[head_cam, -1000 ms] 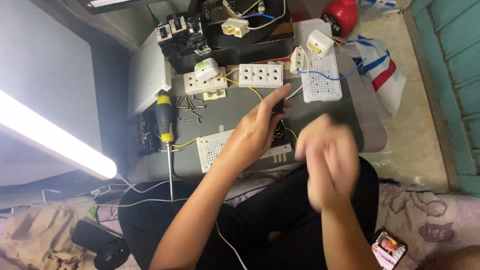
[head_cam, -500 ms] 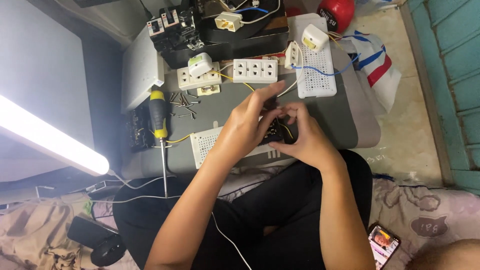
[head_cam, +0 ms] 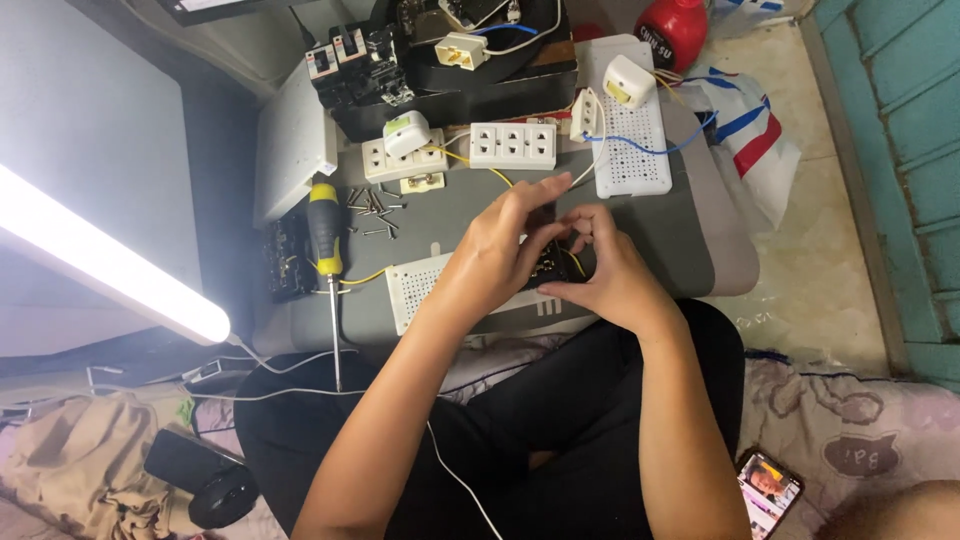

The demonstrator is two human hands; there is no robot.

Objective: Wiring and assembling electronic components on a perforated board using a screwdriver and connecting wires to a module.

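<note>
Both of my hands meet over a small black electrical part (head_cam: 553, 262) on the grey work surface (head_cam: 450, 215). My left hand (head_cam: 497, 250) grips it from the left, fingers curled over its top. From the right, my right hand (head_cam: 605, 275) pinches the same part. It sits on a white perforated board (head_cam: 420, 285) with a yellow wire (head_cam: 365, 277) leading off to the left. The part is mostly hidden by my fingers.
A yellow-and-black screwdriver (head_cam: 325, 235) lies left of the board, beside loose screws (head_cam: 372, 205). White sockets (head_cam: 512, 145), a second perforated board (head_cam: 630, 150) and black breakers (head_cam: 360, 65) stand behind. A bright tube lamp (head_cam: 100, 265) lies at left, a phone (head_cam: 765, 490) at lower right.
My right hand came down from the air to the black part and now pinches it together with my left hand. The view shifted slightly.
</note>
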